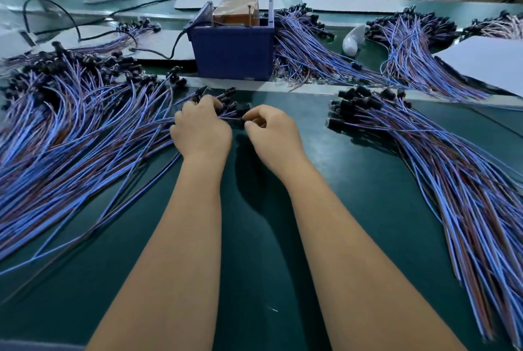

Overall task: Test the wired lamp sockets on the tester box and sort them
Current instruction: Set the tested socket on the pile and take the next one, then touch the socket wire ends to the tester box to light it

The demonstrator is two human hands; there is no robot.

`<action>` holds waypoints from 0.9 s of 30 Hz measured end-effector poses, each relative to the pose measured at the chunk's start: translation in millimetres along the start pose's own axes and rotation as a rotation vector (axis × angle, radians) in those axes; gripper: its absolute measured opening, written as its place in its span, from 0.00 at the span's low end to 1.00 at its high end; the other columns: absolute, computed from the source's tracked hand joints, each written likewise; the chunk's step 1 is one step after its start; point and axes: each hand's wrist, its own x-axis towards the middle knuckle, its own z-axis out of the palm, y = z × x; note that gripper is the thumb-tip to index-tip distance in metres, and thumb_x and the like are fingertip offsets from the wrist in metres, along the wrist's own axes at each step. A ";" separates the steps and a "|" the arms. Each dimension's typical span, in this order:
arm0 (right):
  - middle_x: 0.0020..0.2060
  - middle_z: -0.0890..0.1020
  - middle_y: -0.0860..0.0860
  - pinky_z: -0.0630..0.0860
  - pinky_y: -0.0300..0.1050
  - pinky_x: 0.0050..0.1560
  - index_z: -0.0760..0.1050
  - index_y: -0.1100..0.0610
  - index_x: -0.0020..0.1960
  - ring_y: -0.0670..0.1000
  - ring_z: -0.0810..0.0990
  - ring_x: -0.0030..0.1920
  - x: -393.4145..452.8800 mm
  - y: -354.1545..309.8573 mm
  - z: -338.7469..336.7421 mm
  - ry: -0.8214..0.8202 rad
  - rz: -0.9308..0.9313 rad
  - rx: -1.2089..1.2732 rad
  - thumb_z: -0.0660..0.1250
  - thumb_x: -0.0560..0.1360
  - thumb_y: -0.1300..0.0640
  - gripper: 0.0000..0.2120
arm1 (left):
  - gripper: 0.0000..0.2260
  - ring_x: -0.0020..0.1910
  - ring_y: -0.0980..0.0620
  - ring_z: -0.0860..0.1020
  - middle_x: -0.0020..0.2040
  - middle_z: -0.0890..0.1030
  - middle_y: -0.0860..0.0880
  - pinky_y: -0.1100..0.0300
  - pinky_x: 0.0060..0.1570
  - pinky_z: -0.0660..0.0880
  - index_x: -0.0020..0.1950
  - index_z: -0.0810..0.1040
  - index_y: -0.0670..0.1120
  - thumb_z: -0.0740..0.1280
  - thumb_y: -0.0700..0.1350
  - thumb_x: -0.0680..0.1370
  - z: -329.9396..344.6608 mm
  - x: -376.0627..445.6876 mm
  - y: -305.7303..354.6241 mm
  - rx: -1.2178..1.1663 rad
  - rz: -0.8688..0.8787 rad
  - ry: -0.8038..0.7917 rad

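Black lamp sockets with blue and brown wires lie in heaps on the green table. A big heap spreads at the left, and a second pile fans out at the right. My left hand is closed around a small bunch of sockets at the table's middle. My right hand pinches one black socket from that bunch between thumb and fingers. The blue tester box stands just beyond my hands, with a brown block on top.
More wired-socket heaps lie behind and right of the box. A black cable runs from the box to the left. A white sheet is at the right, a white wrapped item near it. Stools and table legs stand far behind.
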 end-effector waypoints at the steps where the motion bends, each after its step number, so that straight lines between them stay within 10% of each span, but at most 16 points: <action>1: 0.42 0.80 0.51 0.72 0.40 0.44 0.79 0.53 0.49 0.50 0.76 0.43 -1.0 -1.0 -0.8 0.004 -0.003 0.015 0.63 0.75 0.61 0.08 | 0.17 0.61 0.39 0.73 0.61 0.77 0.42 0.49 0.56 0.70 0.62 0.78 0.50 0.61 0.38 0.75 0.0 0.4 -1.1 -0.044 0.002 0.012; 10: 0.38 0.78 0.49 0.77 0.51 0.43 0.75 0.52 0.44 0.54 0.78 0.38 -6.4 -7.8 -11.5 0.109 0.127 0.303 0.59 0.76 0.64 0.10 | 0.13 0.53 0.50 0.78 0.56 0.82 0.49 0.66 0.44 0.64 0.58 0.83 0.47 0.61 0.39 0.80 -0.8 1.3 -2.7 -0.357 0.061 0.267; 15: 0.37 0.78 0.51 0.73 0.38 0.32 0.75 0.55 0.45 0.48 0.75 0.31 -4.9 -6.4 -15.5 0.106 0.193 0.435 0.57 0.77 0.66 0.11 | 0.10 0.41 0.58 0.76 0.47 0.84 0.52 0.67 0.43 0.72 0.55 0.84 0.47 0.64 0.40 0.80 -1.9 2.0 3.9 -0.694 0.056 0.257; 23: 0.38 0.80 0.56 0.77 0.40 0.37 0.75 0.58 0.50 0.51 0.79 0.34 -1.1 -9.1 -24.1 -0.025 0.250 0.776 0.52 0.84 0.57 0.14 | 0.11 0.40 0.50 0.80 0.39 0.82 0.46 0.60 0.44 0.77 0.42 0.81 0.41 0.60 0.32 0.77 -18.7 -15.3 30.8 -1.618 0.105 -0.303; 27: 0.37 0.79 0.57 0.75 0.44 0.42 0.78 0.60 0.47 0.51 0.79 0.35 2.5 -7.1 -31.6 -0.057 0.311 0.990 0.51 0.85 0.54 0.19 | 0.14 0.38 0.42 0.74 0.39 0.75 0.38 0.52 0.39 0.72 0.36 0.77 0.37 0.58 0.44 0.74 -20.2 -27.4 40.9 -1.558 0.202 -0.784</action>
